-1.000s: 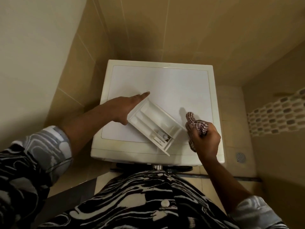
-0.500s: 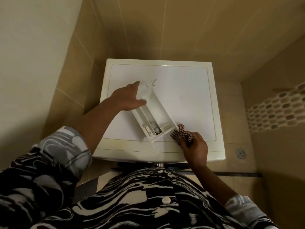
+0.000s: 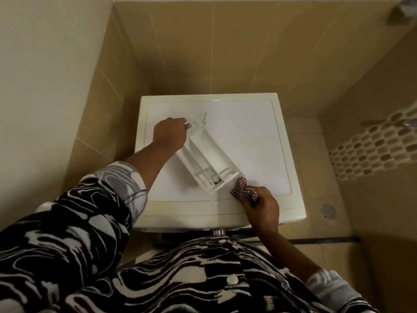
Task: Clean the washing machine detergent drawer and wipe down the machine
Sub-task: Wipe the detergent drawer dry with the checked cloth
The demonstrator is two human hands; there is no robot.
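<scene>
— Left hand [image 3: 170, 134] first: what is it doing?
— It reaches out of a black-and-white patterned sleeve [image 3: 94, 199] over the white top of the washing machine [image 3: 248, 132]. Its fingers curl round the far end of the drawer [image 3: 206, 158] and hold it there.
— And the drawer itself?
— It is out of the machine and lies on the top, open side up, slanting from far left to near right. Its compartments show. The near end has small fittings in it, too small to make out.
— What sits just to its right?
— A red-and-white checked cloth [image 3: 244, 192], bunched up, just beside the drawer's near right corner. I cannot tell whether they touch.
— Who has the cloth?
— The right hand [image 3: 265, 207] has its fingers closed tight around it, near the front edge of the machine's top.
— Anything further right?
— A round drain [image 3: 328, 210] in the tiled floor beside the machine, and a band of small mosaic tiles [image 3: 372, 150] on the wall.
</scene>
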